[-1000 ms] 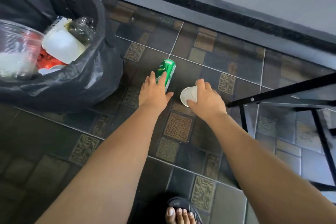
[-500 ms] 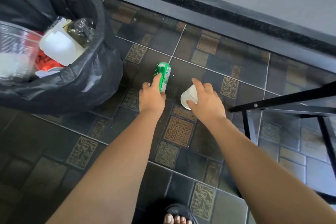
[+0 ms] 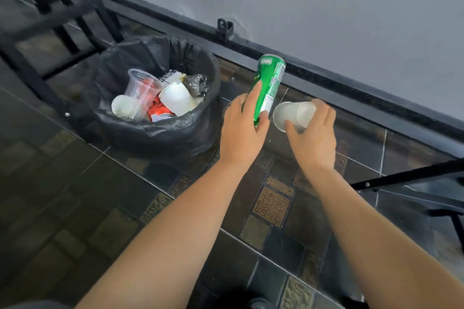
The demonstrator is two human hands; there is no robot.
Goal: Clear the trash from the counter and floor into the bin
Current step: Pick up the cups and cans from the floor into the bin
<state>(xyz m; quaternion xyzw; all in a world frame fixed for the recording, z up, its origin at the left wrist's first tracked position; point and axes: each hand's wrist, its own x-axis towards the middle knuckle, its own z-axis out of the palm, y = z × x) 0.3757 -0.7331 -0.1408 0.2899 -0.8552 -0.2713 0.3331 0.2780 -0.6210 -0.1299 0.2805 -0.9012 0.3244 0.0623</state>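
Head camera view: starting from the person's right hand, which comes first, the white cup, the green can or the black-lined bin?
1. White cup: held in the right hand itself, mouth turned to the left.
2. Green can: just left of the cup, in the grip of the left hand.
3. Black-lined bin: farthest, on the floor beyond the left hand, already holding trash.

- A dark tiled floor [image 3: 75, 208] with patterned inset tiles is seen below a grey wall [image 3: 326, 7].
- A black skirting strip [image 3: 351, 93] runs along the foot of the wall.
- A small black clip [image 3: 224, 27] is fixed low on the wall.
- Black metal frames [image 3: 62, 20] stand near the wall.
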